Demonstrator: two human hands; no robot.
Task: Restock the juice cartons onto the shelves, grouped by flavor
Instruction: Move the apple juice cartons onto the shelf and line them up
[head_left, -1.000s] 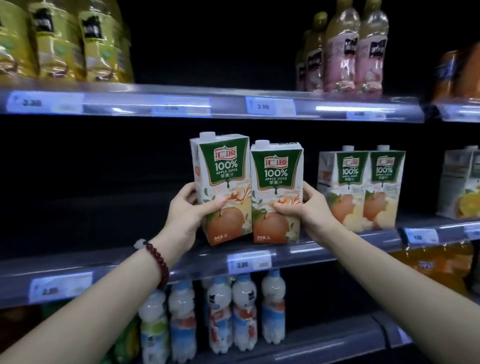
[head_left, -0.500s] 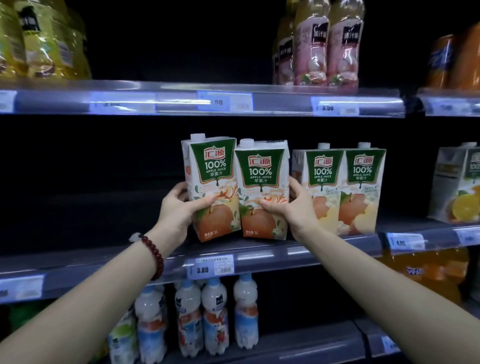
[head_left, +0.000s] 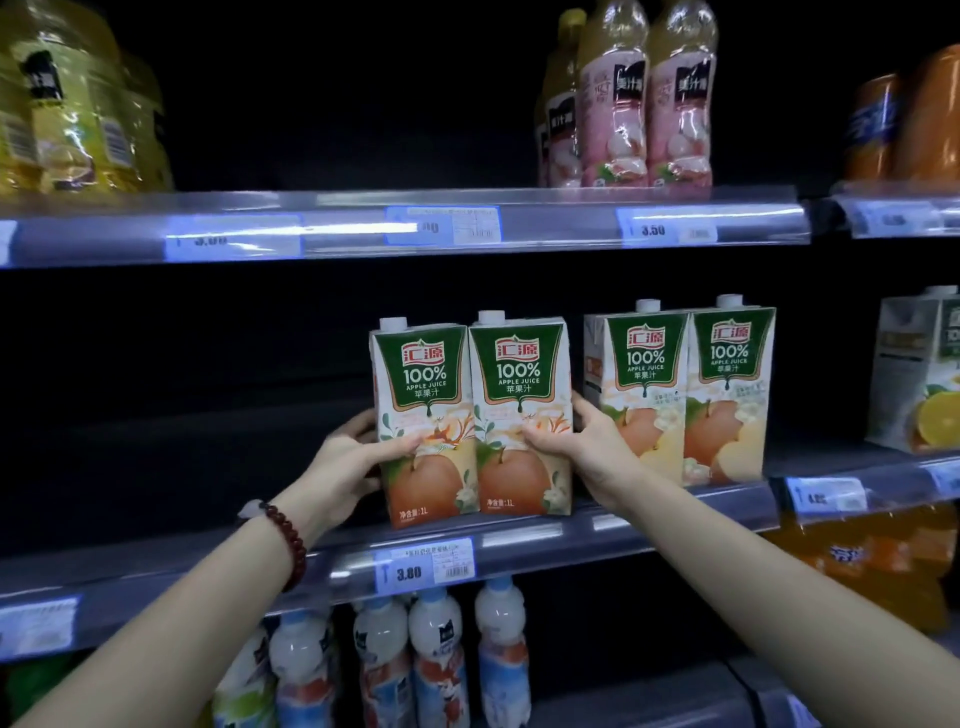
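— Head view: where are the cartons?
— The left hand (head_left: 347, 462) grips one apple juice carton (head_left: 423, 423), the right hand (head_left: 584, 453) its twin (head_left: 521, 415), touching, upright on the middle shelf (head_left: 649, 525), just beside two shelved apple cartons (head_left: 685, 389).

We cannot see the fingers of the left hand (head_left: 347, 462) — they pass behind the green-and-white apple juice carton (head_left: 426, 421) it grips. Right of the right hand (head_left: 589, 452), the white orange-juice carton (head_left: 919, 374) is cut off by the frame edge — its label unreadable.
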